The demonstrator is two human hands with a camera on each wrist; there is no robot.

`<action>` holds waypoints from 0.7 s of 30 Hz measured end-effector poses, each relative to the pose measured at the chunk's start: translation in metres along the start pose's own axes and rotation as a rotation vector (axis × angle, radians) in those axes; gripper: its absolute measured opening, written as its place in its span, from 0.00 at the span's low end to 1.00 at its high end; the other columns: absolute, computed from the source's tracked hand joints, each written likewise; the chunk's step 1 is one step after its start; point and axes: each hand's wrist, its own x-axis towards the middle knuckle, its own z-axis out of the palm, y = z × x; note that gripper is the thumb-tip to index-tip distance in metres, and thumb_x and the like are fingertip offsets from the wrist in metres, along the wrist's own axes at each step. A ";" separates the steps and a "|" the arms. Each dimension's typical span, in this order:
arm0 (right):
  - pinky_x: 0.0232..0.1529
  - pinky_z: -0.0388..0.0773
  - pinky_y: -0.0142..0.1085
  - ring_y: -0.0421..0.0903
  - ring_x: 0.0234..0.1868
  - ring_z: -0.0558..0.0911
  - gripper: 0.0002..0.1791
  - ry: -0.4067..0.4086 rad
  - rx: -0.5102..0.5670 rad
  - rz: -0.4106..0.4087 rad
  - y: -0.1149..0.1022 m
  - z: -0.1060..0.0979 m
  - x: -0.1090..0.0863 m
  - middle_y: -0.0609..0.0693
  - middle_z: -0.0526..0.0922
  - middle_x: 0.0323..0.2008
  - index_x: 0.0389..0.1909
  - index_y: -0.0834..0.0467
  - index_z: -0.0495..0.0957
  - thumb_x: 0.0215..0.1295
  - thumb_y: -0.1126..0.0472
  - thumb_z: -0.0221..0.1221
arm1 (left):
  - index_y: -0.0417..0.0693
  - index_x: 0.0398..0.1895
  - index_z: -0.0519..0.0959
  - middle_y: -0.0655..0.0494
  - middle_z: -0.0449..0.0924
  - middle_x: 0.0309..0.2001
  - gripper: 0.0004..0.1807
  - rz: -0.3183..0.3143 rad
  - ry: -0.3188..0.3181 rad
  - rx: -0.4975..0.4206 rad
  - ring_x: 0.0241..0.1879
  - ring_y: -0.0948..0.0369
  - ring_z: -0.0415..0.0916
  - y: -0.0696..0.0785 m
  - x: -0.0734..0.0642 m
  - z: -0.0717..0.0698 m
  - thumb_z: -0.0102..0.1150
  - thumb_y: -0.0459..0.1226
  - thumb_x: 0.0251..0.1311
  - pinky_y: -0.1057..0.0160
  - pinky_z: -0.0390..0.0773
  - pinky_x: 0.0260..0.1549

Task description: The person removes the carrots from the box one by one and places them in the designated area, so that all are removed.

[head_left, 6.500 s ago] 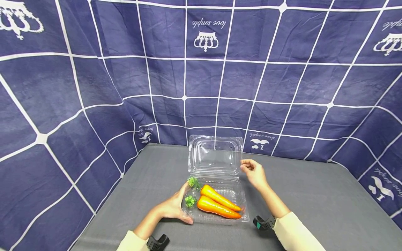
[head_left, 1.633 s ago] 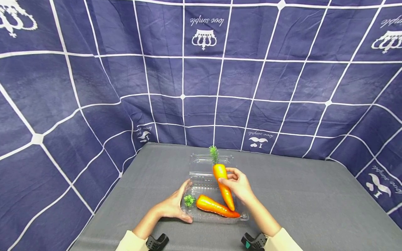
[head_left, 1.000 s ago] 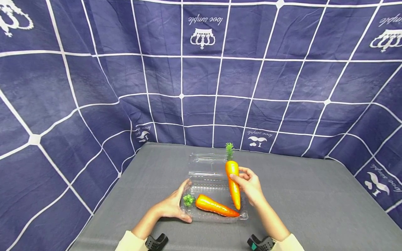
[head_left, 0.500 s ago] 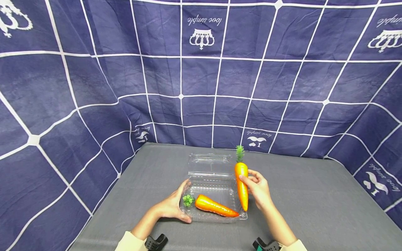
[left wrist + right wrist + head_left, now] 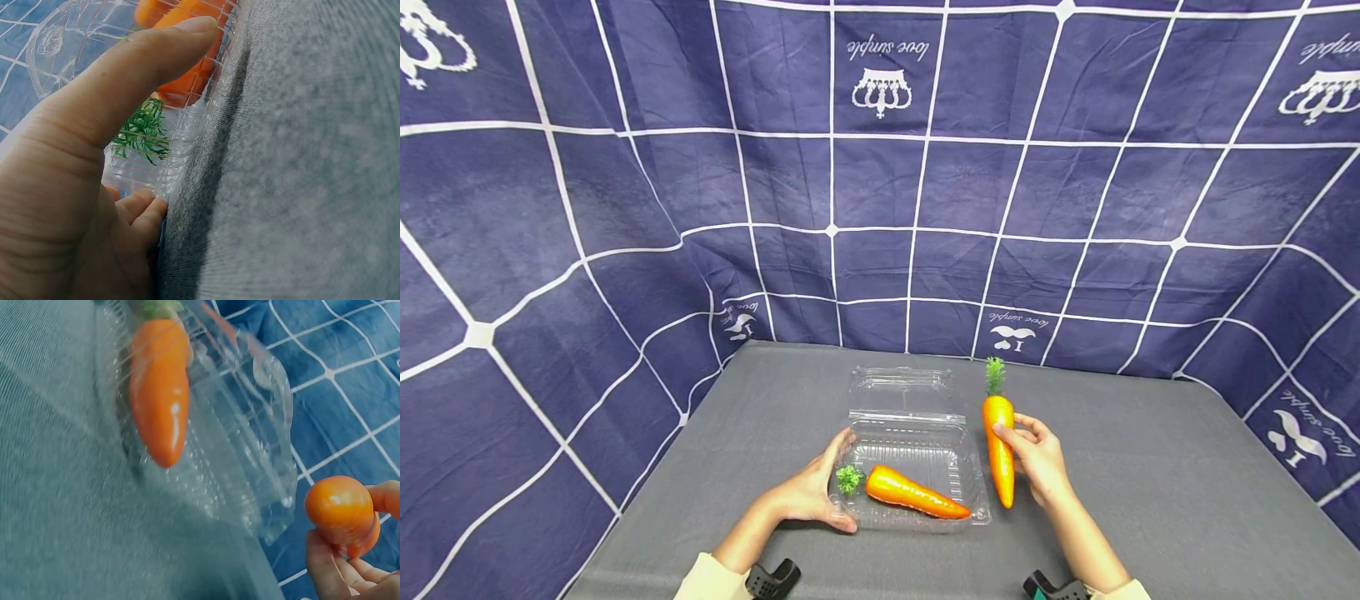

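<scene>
A clear plastic clamshell container [image 5: 958, 454] rests on the table, its lid [image 5: 902, 392] folded back behind it. One orange carrot [image 5: 913, 493] with a green leafy top [image 5: 850, 479] lies inside, slanting across the front. My left hand [image 5: 808, 497] grips the container's left end, thumb [image 5: 156, 56] along the front wall and fingers [image 5: 147, 212] farther back. To the right of the container, my right hand [image 5: 1037, 457] pinches a second carrot [image 5: 1000, 454] between thumb and fingers. Its leafy top points away from me; its tip [image 5: 337, 503] faces the right wrist camera.
Grey cloth covers the table [image 5: 1150, 475]. A blue curtain [image 5: 790, 183] with white grid lines hangs behind and along both sides. Each wrist wears a black strap, such as the left wristband [image 5: 772, 577].
My right hand has taken one carrot out of the container and carried it right, past the right wall. The lid now leans farther back. My left hand has kept its place.
</scene>
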 end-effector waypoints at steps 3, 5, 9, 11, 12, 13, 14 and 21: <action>0.27 0.81 0.34 0.37 0.26 0.80 0.29 0.005 -0.012 0.016 0.004 -0.005 0.001 0.42 0.82 0.29 0.61 0.70 0.63 0.63 0.65 0.62 | 0.33 0.74 0.38 0.34 0.52 0.72 0.74 0.001 0.001 -0.003 0.70 0.41 0.53 0.001 0.000 0.000 0.85 0.44 0.31 0.39 0.54 0.65; 0.27 0.81 0.34 0.37 0.26 0.80 0.29 0.007 -0.023 0.025 0.006 -0.008 0.002 0.43 0.82 0.30 0.61 0.70 0.63 0.63 0.64 0.62 | 0.33 0.74 0.38 0.34 0.52 0.72 0.75 0.001 -0.001 -0.006 0.71 0.41 0.53 0.001 0.000 0.000 0.85 0.44 0.31 0.39 0.54 0.65; 0.27 0.81 0.34 0.37 0.27 0.80 0.31 0.007 -0.049 0.034 0.011 -0.012 0.004 0.44 0.82 0.31 0.63 0.71 0.62 0.64 0.63 0.62 | 0.33 0.75 0.38 0.34 0.52 0.73 0.75 -0.006 -0.001 -0.006 0.71 0.42 0.52 0.002 0.000 0.000 0.85 0.45 0.31 0.38 0.53 0.65; 0.27 0.81 0.34 0.37 0.27 0.80 0.31 0.010 -0.059 0.038 0.013 -0.014 0.004 0.44 0.82 0.31 0.63 0.71 0.61 0.64 0.63 0.62 | 0.34 0.75 0.38 0.35 0.52 0.73 0.75 -0.007 0.001 0.000 0.71 0.42 0.53 0.002 0.000 0.000 0.85 0.45 0.31 0.38 0.54 0.65; 0.27 0.81 0.34 0.37 0.27 0.80 0.31 0.011 -0.064 0.039 0.014 -0.014 0.004 0.44 0.82 0.31 0.63 0.71 0.61 0.64 0.63 0.62 | 0.34 0.75 0.38 0.35 0.52 0.73 0.75 -0.008 0.001 0.003 0.71 0.42 0.53 0.002 0.000 0.000 0.85 0.45 0.31 0.38 0.54 0.65; 0.27 0.81 0.34 0.37 0.27 0.80 0.31 0.013 -0.068 0.041 0.015 -0.015 0.004 0.44 0.82 0.31 0.63 0.71 0.61 0.64 0.63 0.62 | 0.34 0.75 0.38 0.35 0.52 0.73 0.75 -0.008 0.002 0.006 0.71 0.42 0.53 0.002 0.000 0.000 0.85 0.45 0.31 0.38 0.54 0.65; 0.27 0.80 0.34 0.37 0.27 0.80 0.31 0.015 -0.069 0.042 0.016 -0.015 0.005 0.44 0.82 0.31 0.63 0.71 0.61 0.64 0.63 0.62 | 0.34 0.75 0.39 0.35 0.52 0.73 0.75 -0.007 0.002 0.007 0.71 0.42 0.53 0.001 0.000 0.000 0.85 0.45 0.31 0.39 0.54 0.65; 0.26 0.80 0.32 0.37 0.25 0.80 0.31 0.014 -0.098 0.063 0.024 -0.021 0.007 0.45 0.81 0.31 0.62 0.71 0.61 0.64 0.63 0.62 | 0.34 0.75 0.39 0.35 0.52 0.73 0.75 -0.010 0.000 -0.004 0.71 0.42 0.52 0.000 0.000 0.001 0.85 0.45 0.30 0.39 0.54 0.65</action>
